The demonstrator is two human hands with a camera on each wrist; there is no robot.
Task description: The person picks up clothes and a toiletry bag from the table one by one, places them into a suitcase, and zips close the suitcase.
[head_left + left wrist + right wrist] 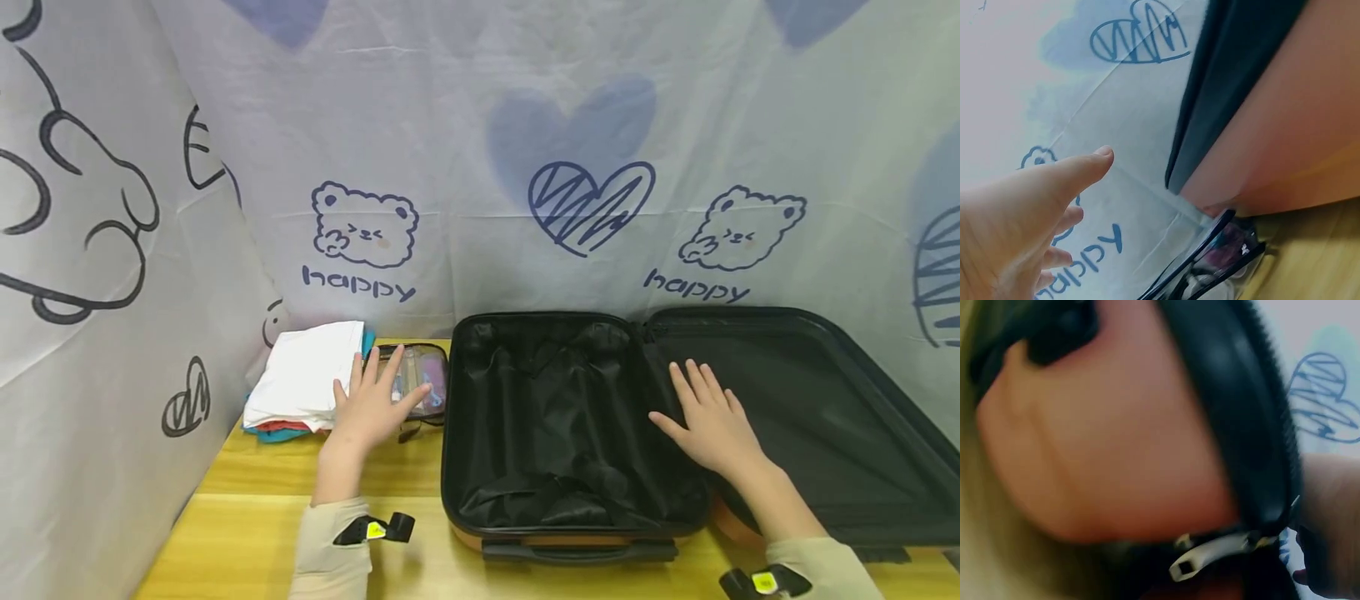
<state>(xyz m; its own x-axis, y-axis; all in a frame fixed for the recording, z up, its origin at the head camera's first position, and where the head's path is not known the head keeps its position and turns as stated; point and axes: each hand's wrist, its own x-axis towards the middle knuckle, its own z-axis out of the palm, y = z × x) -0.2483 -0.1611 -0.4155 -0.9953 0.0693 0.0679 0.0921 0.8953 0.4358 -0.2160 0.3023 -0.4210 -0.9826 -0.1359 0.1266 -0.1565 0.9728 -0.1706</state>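
An orange suitcase with a black lining lies open, its deep half [555, 417] in the middle and its shallow half [825, 417] at the right. In the head view my left hand [367, 417] has its fingers spread, overlapping a clear zipped pouch [431, 379] and the edge of a stack of folded clothes [307, 367], white on top. My right hand [712, 429] hovers with straight fingers over the join between the suitcase halves. Neither hand holds anything. In the left wrist view the thumb [1079, 175] points toward the suitcase's orange side [1285, 125].
A yellow wood-grain table [240, 508] carries everything. White cloth [465, 167] printed with hearts and bears hangs behind and at the left. The suitcase's black handle [577, 552] faces the front edge. A zipper pull [1210, 556] hangs by the shell in the right wrist view.
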